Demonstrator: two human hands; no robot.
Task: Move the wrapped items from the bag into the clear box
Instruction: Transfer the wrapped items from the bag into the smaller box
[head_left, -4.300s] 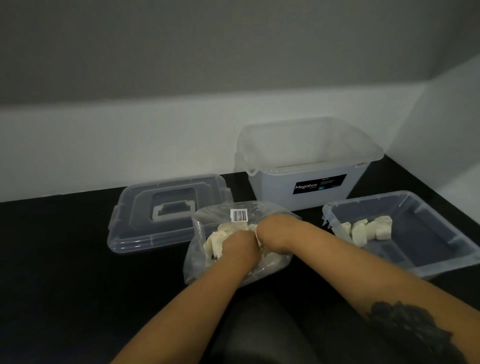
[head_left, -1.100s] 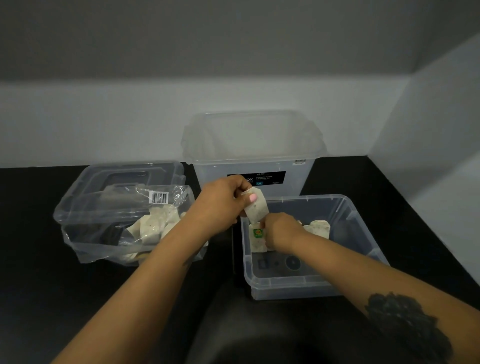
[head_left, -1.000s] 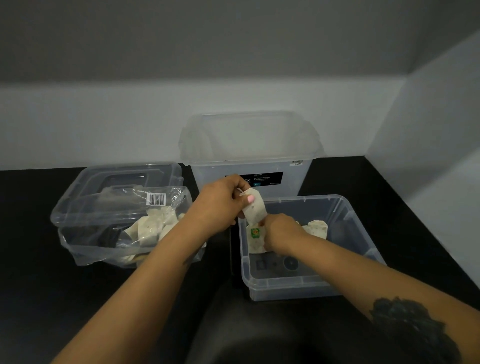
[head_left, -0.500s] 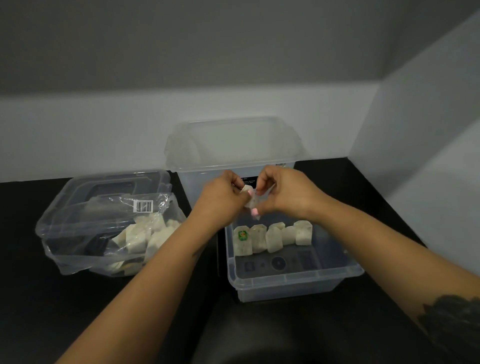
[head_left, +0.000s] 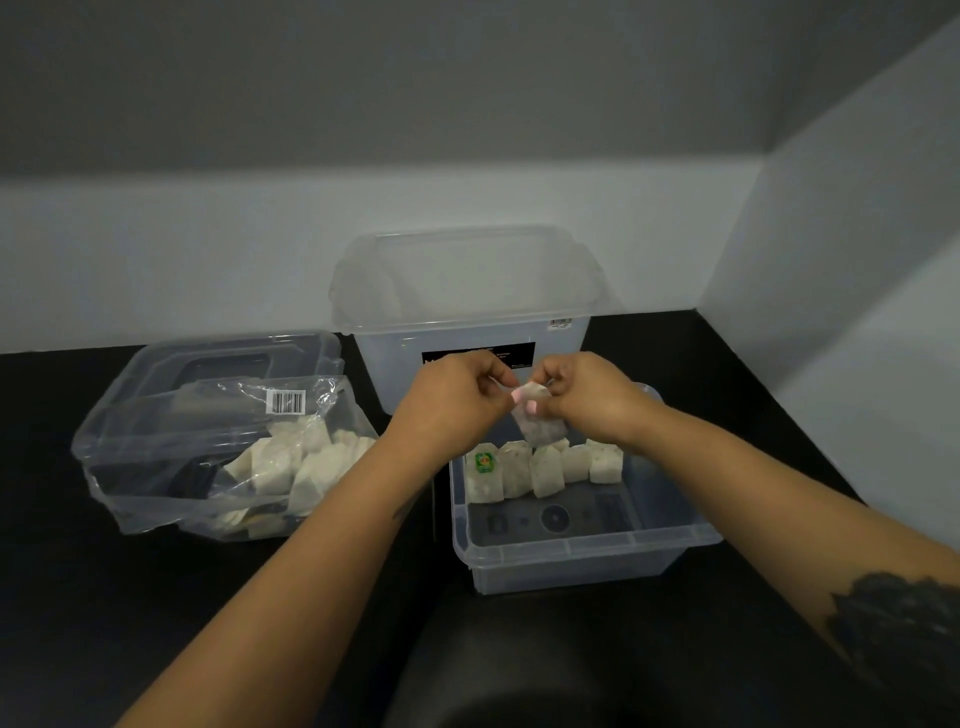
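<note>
A clear plastic bag (head_left: 171, 457) with a barcode label lies at the left, holding several white wrapped items (head_left: 291, 462). A shallow clear box (head_left: 571, 556) sits at the centre right, with a row of several wrapped items (head_left: 545, 470) standing along its far side. My left hand (head_left: 452, 402) and my right hand (head_left: 592, 397) meet above the box's far edge, both pinching the top of one wrapped item (head_left: 540, 428), which hangs just over the row.
A tall clear tub (head_left: 467, 312) with a black label stands right behind the box, against the white wall. A clear lid (head_left: 228, 364) lies under the bag at the left. The wall corner closes in at the right of the black table (head_left: 104, 597).
Both hands came out of the bag and went over to the box. My right hand set an item in the row, then rose to join my left hand on another wrapped item.
</note>
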